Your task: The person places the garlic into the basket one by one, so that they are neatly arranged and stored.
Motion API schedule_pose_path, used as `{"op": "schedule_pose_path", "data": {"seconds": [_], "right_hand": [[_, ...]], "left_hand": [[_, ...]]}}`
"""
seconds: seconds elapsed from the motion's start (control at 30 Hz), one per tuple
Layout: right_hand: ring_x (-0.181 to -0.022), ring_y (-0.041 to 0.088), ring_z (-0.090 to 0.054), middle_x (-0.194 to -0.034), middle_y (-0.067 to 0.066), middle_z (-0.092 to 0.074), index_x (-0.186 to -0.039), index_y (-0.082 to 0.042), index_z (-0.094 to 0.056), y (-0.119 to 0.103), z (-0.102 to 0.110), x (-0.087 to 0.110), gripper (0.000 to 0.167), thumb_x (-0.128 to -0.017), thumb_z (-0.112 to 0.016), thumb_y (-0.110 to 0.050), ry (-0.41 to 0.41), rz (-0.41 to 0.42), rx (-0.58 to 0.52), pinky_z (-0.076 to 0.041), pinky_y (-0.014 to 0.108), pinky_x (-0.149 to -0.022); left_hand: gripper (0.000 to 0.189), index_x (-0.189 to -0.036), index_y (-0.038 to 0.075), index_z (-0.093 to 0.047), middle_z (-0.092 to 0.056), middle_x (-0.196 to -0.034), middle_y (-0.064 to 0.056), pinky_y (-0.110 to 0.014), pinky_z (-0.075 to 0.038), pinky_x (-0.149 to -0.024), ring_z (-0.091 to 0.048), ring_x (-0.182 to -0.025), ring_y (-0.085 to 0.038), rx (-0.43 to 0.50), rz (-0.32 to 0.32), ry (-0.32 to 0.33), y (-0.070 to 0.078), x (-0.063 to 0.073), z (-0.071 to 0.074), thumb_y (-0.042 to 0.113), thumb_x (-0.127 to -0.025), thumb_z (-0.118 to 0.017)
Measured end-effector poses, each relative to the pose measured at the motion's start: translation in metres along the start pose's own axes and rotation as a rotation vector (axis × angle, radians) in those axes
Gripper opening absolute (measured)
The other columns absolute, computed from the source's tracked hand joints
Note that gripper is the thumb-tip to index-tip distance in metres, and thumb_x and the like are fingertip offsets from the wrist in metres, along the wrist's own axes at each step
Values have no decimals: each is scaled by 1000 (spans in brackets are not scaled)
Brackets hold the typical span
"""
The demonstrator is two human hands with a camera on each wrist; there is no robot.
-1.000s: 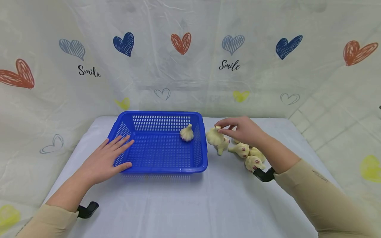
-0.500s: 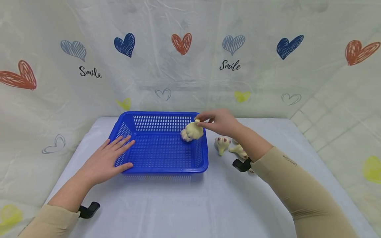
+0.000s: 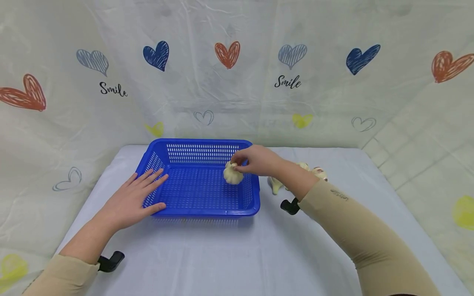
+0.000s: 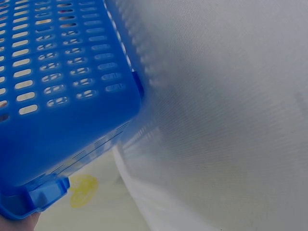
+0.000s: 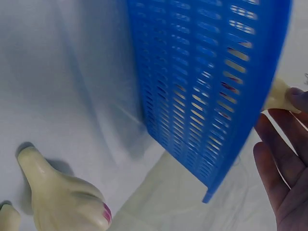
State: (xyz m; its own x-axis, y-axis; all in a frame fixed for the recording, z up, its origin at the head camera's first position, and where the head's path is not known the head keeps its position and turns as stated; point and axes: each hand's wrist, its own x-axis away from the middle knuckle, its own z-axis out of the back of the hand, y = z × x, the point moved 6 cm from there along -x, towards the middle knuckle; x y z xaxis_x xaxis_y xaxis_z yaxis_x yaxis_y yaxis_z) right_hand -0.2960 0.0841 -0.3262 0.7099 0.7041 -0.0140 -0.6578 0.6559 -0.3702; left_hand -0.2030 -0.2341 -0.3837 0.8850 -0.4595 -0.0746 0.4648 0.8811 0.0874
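Note:
A blue plastic basket (image 3: 201, 212) with slotted walls stands on the white-covered table. My left hand (image 3: 129, 201) rests on its left rim with fingers spread and straight. In the head view my right hand (image 3: 259, 160) reaches over the right rim and pinches a cream garlic bulb (image 3: 233, 175) by its stem, inside the basket's right part. The bulb that lay there is hidden behind the held one. In the right wrist view the held bulb's stem (image 5: 278, 96) shows past the basket wall, between thumb and fingers.
Right of the basket several more garlic bulbs (image 3: 275, 185) lie on the table (image 3: 207, 259), partly hidden by my right forearm. One bulb (image 5: 67, 197) shows large in the right wrist view. A white sheet with printed hearts (image 3: 229, 94) hangs behind the table.
My right hand has carried the garlic bulb leftward from the pile, over the right rim and down into the basket. The left hand has stayed on the rim.

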Motion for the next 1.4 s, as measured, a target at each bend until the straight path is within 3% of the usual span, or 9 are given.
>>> {"op": "schedule_pose_path", "data": {"seconds": [0.2,0.53,1.17,1.4], "right_hand": [[-96,8,-65,-100,-9,-72,-113,-21,-73,1,-16,-7,20,-96,-67,-30,-109,-23,71,-55,32,-88],[-97,7,-64,-103,-9,-72,-113,-21,-74,2,-29,-16,21,-95,-68,-31,-182,-60,135,-54,31,-91],[-99,8,-65,-108,-9,-72,-113,-21,-76,3,-35,-19,22,-94,-70,-28,-218,-54,250,-54,30,-90],[-99,10,-66,-107,-9,-73,-112,-23,-76,4,-33,-16,20,-94,-69,-30,-203,-48,273,-54,32,-90]], "left_hand": [[82,-159,23,-27,-24,-163,-6,-57,-9,-120,-18,-150,-36,8,-6,12,1,0,1,61,-92,-57],[83,-159,24,-26,-24,-163,-6,-57,-10,-120,-19,-149,-36,-2,4,9,0,-1,-1,62,-92,-57],[84,-159,23,-27,-25,-163,-7,-59,-12,-119,-19,-149,-37,-3,8,-2,1,-1,0,64,-92,-56],[83,-159,23,-25,-23,-164,-7,-52,0,-122,-17,-150,-35,17,11,-4,2,0,1,61,-92,-57]]}}
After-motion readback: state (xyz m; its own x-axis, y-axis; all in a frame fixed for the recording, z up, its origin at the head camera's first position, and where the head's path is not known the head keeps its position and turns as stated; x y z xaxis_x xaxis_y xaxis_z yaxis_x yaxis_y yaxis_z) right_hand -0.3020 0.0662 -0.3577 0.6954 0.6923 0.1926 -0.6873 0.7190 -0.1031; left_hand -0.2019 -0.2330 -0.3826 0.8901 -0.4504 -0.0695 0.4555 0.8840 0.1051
